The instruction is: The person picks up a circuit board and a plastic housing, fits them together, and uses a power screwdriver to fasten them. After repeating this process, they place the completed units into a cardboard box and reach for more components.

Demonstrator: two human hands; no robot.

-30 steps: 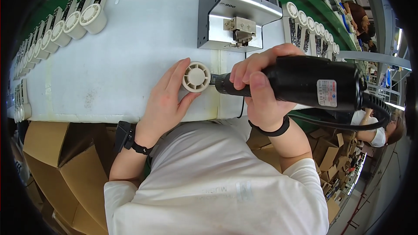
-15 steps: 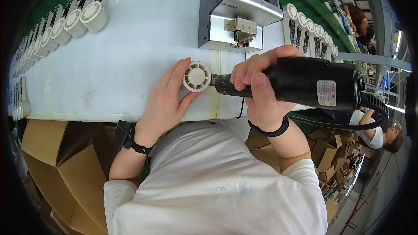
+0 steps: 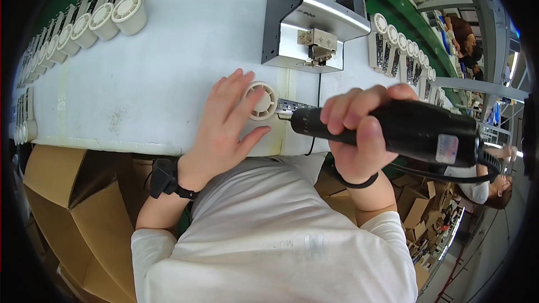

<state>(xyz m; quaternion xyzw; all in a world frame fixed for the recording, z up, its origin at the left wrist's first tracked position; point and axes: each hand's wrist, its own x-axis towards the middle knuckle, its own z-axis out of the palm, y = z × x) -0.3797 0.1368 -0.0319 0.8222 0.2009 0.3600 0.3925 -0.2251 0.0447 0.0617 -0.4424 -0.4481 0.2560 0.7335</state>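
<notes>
A round white vented cap (image 3: 269,102) lies on the white worktop, and a narrow circuit board (image 3: 293,105) extends from its right side. My left hand (image 3: 223,120) is beside the cap with fingers spread, one fingertip lying over its face. Whether that finger presses on the cap I cannot tell. My right hand (image 3: 359,129) is wrapped around a black corded power screwdriver (image 3: 426,132), held level and pointing left. Its ribbed nose (image 3: 303,121) is just below and right of the board, partly covering the board's near edge.
A metal benchtop machine (image 3: 306,28) stands behind the board. Rows of similar white-capped units (image 3: 129,14) line the far left, and more capped units (image 3: 393,36) stand at the right. Cardboard boxes (image 3: 101,213) sit below the worktop's front edge. Other people are at the far right.
My left fingers have loosened from around the cap and spread. The screwdriver has moved right and slightly toward me, exposing more of the circuit board.
</notes>
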